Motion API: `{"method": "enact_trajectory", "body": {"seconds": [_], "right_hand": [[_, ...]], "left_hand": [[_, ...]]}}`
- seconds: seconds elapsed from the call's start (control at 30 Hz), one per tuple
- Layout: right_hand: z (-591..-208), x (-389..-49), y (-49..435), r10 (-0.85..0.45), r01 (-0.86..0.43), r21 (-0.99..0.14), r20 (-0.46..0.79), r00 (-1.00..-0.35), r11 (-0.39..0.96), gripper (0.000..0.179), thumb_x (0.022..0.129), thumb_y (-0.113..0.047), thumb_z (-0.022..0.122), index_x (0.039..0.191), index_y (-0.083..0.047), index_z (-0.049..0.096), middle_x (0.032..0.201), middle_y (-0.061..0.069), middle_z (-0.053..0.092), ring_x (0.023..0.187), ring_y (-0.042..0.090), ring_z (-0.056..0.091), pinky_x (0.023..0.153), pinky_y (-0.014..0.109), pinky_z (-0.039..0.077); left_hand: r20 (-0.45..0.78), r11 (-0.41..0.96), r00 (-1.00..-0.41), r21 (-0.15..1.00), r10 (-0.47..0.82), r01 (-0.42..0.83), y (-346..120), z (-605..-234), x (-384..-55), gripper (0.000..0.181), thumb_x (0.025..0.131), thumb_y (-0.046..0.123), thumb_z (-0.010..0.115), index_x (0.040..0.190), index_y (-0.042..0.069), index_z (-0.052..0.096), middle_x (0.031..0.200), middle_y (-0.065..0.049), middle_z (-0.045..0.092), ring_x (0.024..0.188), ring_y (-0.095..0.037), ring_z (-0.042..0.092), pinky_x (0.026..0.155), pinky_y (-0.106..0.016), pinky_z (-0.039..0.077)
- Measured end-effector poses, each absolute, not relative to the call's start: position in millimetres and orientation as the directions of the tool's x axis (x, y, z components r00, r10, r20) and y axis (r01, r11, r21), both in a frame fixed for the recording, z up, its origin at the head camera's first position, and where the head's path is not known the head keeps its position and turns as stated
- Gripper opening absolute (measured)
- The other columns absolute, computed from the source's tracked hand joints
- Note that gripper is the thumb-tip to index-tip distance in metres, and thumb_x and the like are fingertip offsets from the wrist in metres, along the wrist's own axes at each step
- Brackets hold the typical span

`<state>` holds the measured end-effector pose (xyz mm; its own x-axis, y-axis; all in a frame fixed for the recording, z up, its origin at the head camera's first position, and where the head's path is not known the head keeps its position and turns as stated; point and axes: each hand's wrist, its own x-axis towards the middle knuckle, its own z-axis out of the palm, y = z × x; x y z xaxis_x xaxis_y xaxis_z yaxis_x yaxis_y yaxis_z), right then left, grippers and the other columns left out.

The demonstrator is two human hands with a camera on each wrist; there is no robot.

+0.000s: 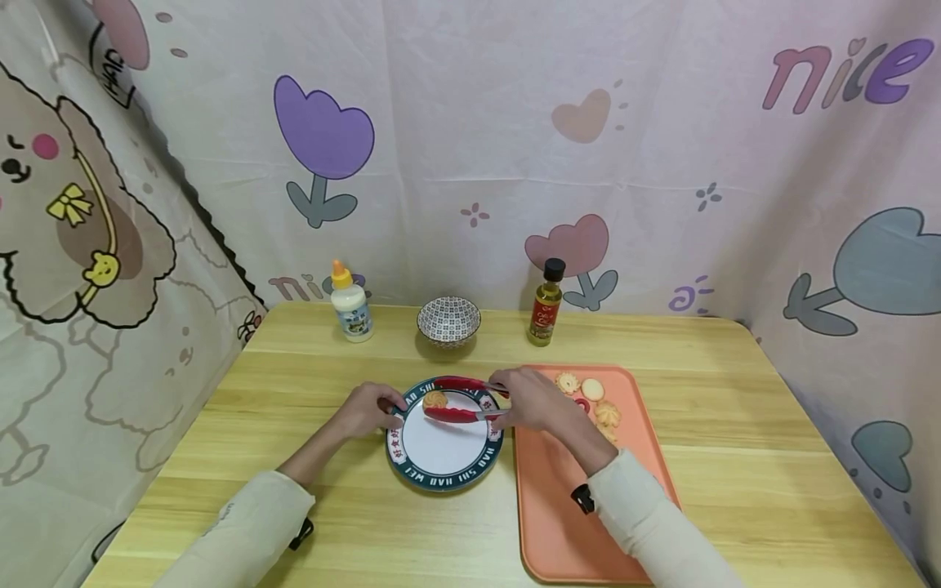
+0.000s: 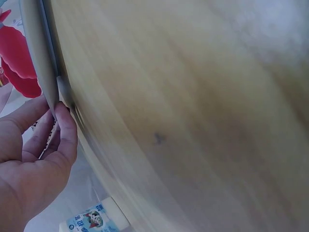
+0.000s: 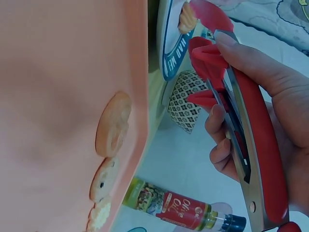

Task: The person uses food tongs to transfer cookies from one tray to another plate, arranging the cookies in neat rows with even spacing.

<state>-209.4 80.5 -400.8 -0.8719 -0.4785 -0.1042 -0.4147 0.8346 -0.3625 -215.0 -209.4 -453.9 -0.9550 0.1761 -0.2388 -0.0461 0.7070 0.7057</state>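
Observation:
A round plate with a dark green lettered rim lies on the table. My left hand pinches its upper left edge; the left wrist view shows thumb and fingers on the rim. In my right hand I grip red-tipped metal tongs, reaching over the plate from the right. Their tips are spread apart. A round golden cookie sits on the plate near the tips; the right wrist view shows the cookie beside them. Whether the tips touch it I cannot tell.
An orange tray lies right of the plate, under my right forearm, with several cookies at its far end. Along the back stand a white bottle with a yellow cap, a patterned bowl and an olive oil bottle.

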Motion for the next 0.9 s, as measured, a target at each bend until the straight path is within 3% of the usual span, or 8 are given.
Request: {"method": "enact_trajectory", "body": {"seconds": [0.4,0.6,0.8,0.9], "right_hand": [[-391.4,-201.3,109.1,-0.457,-0.383,-0.437,-0.074,-0.886,0.814,0.057,0.066,-0.023,0.084,0.117,-0.012,0.063,0.112,0.003,0.066,0.094,0.020,0.058,0.086,0.039,0.052],[-387.7,-196.1,127.4,-0.454,-0.389,-0.419,-0.064,-0.889,0.821,0.063,0.065,-0.025,0.085,0.122,-0.014,0.061,0.118,0.001,0.065,0.104,0.019,0.059,0.089,0.041,0.052],[-384.9,-190.0,149.3,-0.444,-0.373,-0.431,-0.074,-0.893,0.821,0.060,0.064,-0.027,0.087,0.119,-0.016,0.063,0.109,-0.001,0.067,0.087,0.017,0.057,0.074,0.033,0.052],[-383.7,-186.1,162.1,-0.447,-0.380,-0.424,-0.068,-0.892,0.822,0.063,0.064,-0.025,0.087,0.120,-0.011,0.062,0.112,0.002,0.066,0.090,0.018,0.059,0.075,0.036,0.053]], "left_hand": [[-0.231,0.707,-0.954,0.707,0.192,-0.028,-210.7,-455.4,-215.0,0.019,0.076,0.005,0.075,0.094,0.005,0.071,0.091,-0.008,0.062,0.081,-0.019,0.052,0.067,-0.025,0.045],[-0.231,0.712,-0.956,0.701,0.183,-0.033,-210.8,-453.2,-214.0,0.021,0.075,0.005,0.076,0.095,0.004,0.070,0.092,-0.008,0.062,0.082,-0.019,0.052,0.068,-0.026,0.045],[-0.228,0.708,-0.956,0.705,0.184,-0.032,-209.4,-453.9,-213.9,0.020,0.075,0.005,0.076,0.094,0.004,0.070,0.092,-0.008,0.061,0.081,-0.019,0.051,0.067,-0.026,0.044],[-0.227,0.706,-0.957,0.708,0.182,-0.034,-208.4,-455.0,-214.4,0.020,0.075,0.005,0.076,0.094,0.005,0.070,0.091,-0.008,0.061,0.081,-0.019,0.051,0.067,-0.026,0.044]]}}
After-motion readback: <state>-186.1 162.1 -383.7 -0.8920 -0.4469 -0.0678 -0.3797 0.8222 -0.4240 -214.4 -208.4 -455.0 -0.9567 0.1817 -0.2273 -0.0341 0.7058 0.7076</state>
